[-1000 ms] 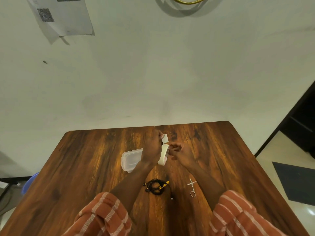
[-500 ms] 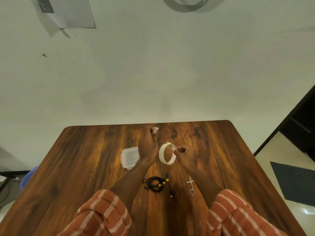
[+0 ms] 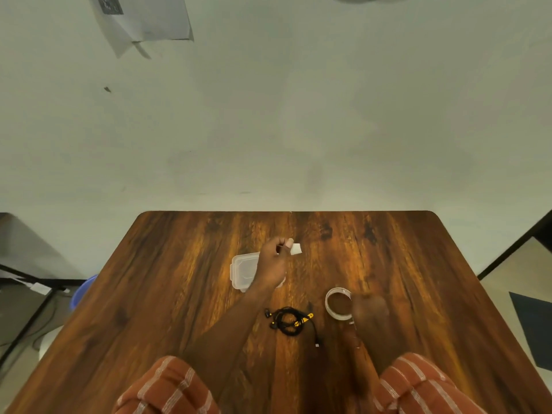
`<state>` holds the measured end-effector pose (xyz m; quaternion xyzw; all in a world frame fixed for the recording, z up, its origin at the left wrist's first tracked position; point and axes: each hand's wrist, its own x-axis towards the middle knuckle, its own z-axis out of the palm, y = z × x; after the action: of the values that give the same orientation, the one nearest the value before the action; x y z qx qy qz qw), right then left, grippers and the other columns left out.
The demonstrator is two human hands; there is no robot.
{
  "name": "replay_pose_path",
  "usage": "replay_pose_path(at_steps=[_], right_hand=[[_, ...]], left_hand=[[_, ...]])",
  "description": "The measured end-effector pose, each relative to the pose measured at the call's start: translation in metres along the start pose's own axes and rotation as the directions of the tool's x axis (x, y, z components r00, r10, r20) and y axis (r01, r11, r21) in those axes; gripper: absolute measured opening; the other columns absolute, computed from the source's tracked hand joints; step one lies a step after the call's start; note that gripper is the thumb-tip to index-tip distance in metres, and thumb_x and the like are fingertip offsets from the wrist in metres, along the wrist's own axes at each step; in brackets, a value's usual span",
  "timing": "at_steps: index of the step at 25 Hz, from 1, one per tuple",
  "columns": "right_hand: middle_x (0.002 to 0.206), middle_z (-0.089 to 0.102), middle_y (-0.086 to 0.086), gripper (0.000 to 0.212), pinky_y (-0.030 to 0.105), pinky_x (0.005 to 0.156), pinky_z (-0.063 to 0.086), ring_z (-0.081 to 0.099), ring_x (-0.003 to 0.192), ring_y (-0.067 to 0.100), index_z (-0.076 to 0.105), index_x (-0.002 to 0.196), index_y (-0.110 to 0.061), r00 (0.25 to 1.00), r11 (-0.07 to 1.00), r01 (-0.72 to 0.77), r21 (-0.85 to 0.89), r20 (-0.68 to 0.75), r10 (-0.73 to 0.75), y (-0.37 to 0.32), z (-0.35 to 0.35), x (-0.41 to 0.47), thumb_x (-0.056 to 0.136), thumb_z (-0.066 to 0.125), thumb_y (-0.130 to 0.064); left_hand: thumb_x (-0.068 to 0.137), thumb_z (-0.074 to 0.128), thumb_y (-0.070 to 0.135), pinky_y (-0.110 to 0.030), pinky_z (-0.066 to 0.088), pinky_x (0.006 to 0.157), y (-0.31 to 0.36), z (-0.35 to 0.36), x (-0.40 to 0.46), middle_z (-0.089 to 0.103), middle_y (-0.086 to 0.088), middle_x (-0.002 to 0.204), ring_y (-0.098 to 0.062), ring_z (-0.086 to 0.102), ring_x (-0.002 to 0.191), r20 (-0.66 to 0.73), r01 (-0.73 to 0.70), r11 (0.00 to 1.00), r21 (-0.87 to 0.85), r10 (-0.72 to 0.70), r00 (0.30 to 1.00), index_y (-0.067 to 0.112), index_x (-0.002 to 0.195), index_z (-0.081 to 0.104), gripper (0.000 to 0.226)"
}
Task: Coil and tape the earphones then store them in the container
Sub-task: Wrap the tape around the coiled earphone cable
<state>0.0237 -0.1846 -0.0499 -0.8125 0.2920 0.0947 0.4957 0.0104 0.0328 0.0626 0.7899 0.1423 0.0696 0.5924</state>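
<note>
A person sits at one brown wooden table (image 3: 167, 282). Two hands show, and two striped orange sleeves, one on each arm.

The left hand (image 3: 273, 264) is up over the table, above one clear plastic container (image 3: 243, 271). Its fingertips pinch one small white piece of tape (image 3: 296, 249). The piece sticks out to the right of the fingers. The hand hides part of the container, so the right side of the box cannot be seen.

The right hand (image 3: 370, 307) is lower and nearer to the person. It is blurry. It sits just beside one white roll of tape (image 3: 338, 303), which lies flat on the table, and it looks like it touches the roll's right edge. It is too blurry to tell if the fingers grip the roll or are loose.

One set of black earphones (image 3: 288, 321) lies on the table between the two arms, close to the person. The wire is wound into one round coil. Two little ear buds stick out on its left side, and one yellow and black part shows on its right. One loose end of the wire trails down to a small plug. The earphones are apart from the container, not in it.

One sheet of paper (image 3: 143, 17) hangs on the pale wall behind the table.
</note>
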Motion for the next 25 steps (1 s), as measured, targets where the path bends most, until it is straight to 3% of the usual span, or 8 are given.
replay_pose_path(at_steps=[2,5,7,11,16,20,22,25], right_hand=[[0.107,0.072,0.016,0.032,0.033,0.075,0.049,0.065,0.09,0.026,0.07,0.107,-0.005,0.981,0.975,0.186,0.121,-0.069,-0.179,-0.038,0.007,-0.018,0.089,0.069,-0.031],[0.101,0.076,0.008,0.028,0.03,0.076,0.054,0.07,0.09,0.018,0.075,0.104,-0.014,0.847,0.851,0.262,0.454,0.314,-0.428,-0.09,0.014,-0.042,0.092,0.065,-0.038],[0.101,0.077,0.004,0.023,0.03,0.078,0.053,0.071,0.093,0.016,0.075,0.104,-0.017,0.739,0.833,0.287,0.474,0.444,-0.507,-0.105,0.018,-0.048,0.089,0.07,-0.033],[0.086,0.074,0.008,0.021,0.015,0.059,0.048,0.066,0.068,0.003,0.073,0.104,-0.002,0.717,0.805,0.326,0.495,0.425,-0.552,-0.102,0.025,-0.049,0.084,0.076,-0.008],[0.079,0.075,0.004,0.001,0.021,0.061,0.048,0.069,0.071,0.01,0.075,0.085,-0.013,0.808,0.816,0.073,0.573,0.446,-0.385,-0.08,0.029,-0.055,0.085,0.074,-0.014],[0.079,0.076,0.003,0.004,0.023,0.058,0.048,0.069,0.07,0.013,0.072,0.085,-0.011,0.858,0.786,-0.162,0.597,0.479,-0.186,-0.059,0.032,-0.054,0.087,0.072,-0.014],[0.076,0.075,0.001,0.002,0.024,0.058,0.047,0.068,0.068,0.012,0.072,0.088,-0.01,0.887,0.76,-0.315,0.569,0.462,0.021,-0.042,0.035,-0.051,0.087,0.07,-0.011],[0.075,0.074,0.005,0.011,0.026,0.059,0.049,0.067,0.069,0.016,0.073,0.095,-0.004,0.87,0.68,-0.46,0.571,0.442,0.218,-0.008,0.038,-0.053,0.086,0.07,-0.01]], left_hand=[[0.1,0.049,0.028,-0.022,0.043,0.069,0.005,-0.001,0.004,0.059,-0.002,0.095,-0.009,0.054,0.081,0.053,0.041,0.998,-0.039,-0.039,0.998,0.014,0.096,0.063,0.021],[0.101,0.049,0.026,-0.023,0.043,0.071,0.009,0.004,0.007,0.061,-0.001,0.091,-0.008,0.054,0.079,0.131,0.08,0.994,-0.071,-0.07,0.989,0.011,0.096,0.066,0.024],[0.1,0.049,0.026,-0.029,0.046,0.079,0.009,0.007,0.009,0.064,-0.001,0.09,-0.008,0.057,0.083,0.153,0.091,0.99,-0.104,-0.074,0.985,0.011,0.096,0.068,0.024],[0.101,0.049,0.027,-0.036,0.049,0.089,0.005,0.01,0.008,0.066,-0.008,0.098,-0.016,0.06,0.093,0.144,0.187,0.956,-0.225,-0.157,0.977,0.015,0.095,0.067,0.022],[0.1,0.051,0.028,-0.035,0.052,0.076,-0.014,0.018,0.01,0.065,-0.008,0.088,-0.019,0.06,0.083,0.181,0.265,0.944,-0.196,-0.231,0.956,0.005,0.105,0.067,0.029],[0.099,0.052,0.028,-0.03,0.05,0.071,-0.048,0.028,0.006,0.069,-0.006,0.087,-0.018,0.064,0.083,0.157,0.257,0.957,-0.137,-0.236,0.959,0.004,0.1,0.069,0.028],[0.097,0.054,0.024,-0.03,0.051,0.073,-0.081,0.027,-0.001,0.07,-0.001,0.086,-0.015,0.065,0.081,0.087,0.114,0.983,0.145,-0.127,0.988,0.012,0.093,0.069,0.019],[0.094,0.056,0.025,-0.031,0.056,0.08,-0.137,0.016,-0.012,0.068,0.004,0.094,-0.01,0.065,0.085,0.232,-0.086,0.804,0.588,-0.066,0.97,0.022,0.096,0.066,0.011]])
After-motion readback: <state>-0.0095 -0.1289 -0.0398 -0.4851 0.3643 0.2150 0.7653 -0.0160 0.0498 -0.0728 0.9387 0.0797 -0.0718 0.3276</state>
